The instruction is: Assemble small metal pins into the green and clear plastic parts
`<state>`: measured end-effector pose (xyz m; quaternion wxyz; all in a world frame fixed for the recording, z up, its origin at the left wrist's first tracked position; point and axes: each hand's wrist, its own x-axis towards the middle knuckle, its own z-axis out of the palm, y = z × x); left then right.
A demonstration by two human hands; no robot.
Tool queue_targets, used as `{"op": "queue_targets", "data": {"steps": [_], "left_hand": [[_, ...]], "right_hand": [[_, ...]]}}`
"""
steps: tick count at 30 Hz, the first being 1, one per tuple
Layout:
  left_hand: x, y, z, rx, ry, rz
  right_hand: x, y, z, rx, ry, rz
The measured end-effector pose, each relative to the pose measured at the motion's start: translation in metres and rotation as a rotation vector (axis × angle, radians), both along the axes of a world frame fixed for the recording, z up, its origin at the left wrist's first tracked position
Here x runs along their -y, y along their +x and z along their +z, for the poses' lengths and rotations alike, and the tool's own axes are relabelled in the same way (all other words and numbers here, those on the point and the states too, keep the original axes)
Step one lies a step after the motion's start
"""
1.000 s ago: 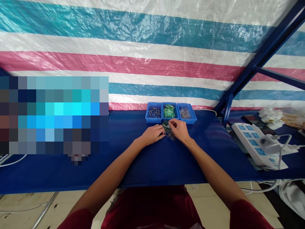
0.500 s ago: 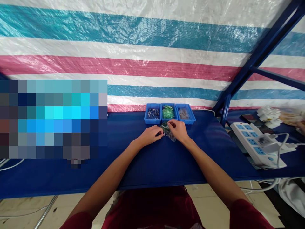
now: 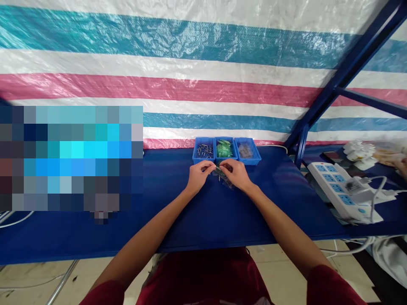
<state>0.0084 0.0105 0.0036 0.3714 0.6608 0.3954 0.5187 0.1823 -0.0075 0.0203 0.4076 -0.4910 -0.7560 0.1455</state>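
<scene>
My left hand (image 3: 199, 174) and my right hand (image 3: 237, 173) meet just in front of the blue trays. The fingertips of both pinch the top of a small clear plastic bag (image 3: 226, 182), which hangs below with something green and dark inside. Fingers hide much of the bag. Behind my left hand stands a blue tray of metal screw-like pieces (image 3: 205, 150). A middle tray holds green plastic packets (image 3: 224, 149). Clear plastic bags (image 3: 244, 151) lie in the right tray.
A white power strip (image 3: 333, 182) with plugs and cables lies at the right, beyond a blue metal frame post (image 3: 300, 146). White adapters (image 3: 359, 153) sit behind it, near another person's hand (image 3: 402, 165). The left side is pixelated. A striped sheet (image 3: 206, 84) hangs behind the blue table (image 3: 222, 220).
My left hand has risen and turned, its fingertips now at the bag's upper edge. My right hand has shifted slightly left, closer to the left hand.
</scene>
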Motion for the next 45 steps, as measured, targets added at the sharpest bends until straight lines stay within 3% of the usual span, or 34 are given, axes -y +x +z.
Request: {"op": "queue_targets", "data": {"steps": [8, 17, 21, 30, 45], "left_hand": [[0.001, 0.002, -0.001, 0.104, -0.050, -0.004], [-0.010, 0.002, 0.020, -0.225, 0.153, -0.103], [-0.012, 0.003, 0.018, -0.296, 0.174, -0.082], [-0.006, 0.001, 0.005, -0.198, 0.099, -0.006], [-0.002, 0.002, 0.004, 0.009, 0.068, 0.014]], "right_hand": [[0.002, 0.000, 0.005, -0.027, 0.018, 0.002], [0.002, 0.002, 0.009, -0.086, 0.000, -0.082], [0.000, 0.002, 0.005, -0.148, 0.016, -0.079], [0.000, 0.001, 0.002, -0.117, -0.014, -0.044], [0.001, 0.000, 0.002, -0.073, -0.011, -0.035]]}}
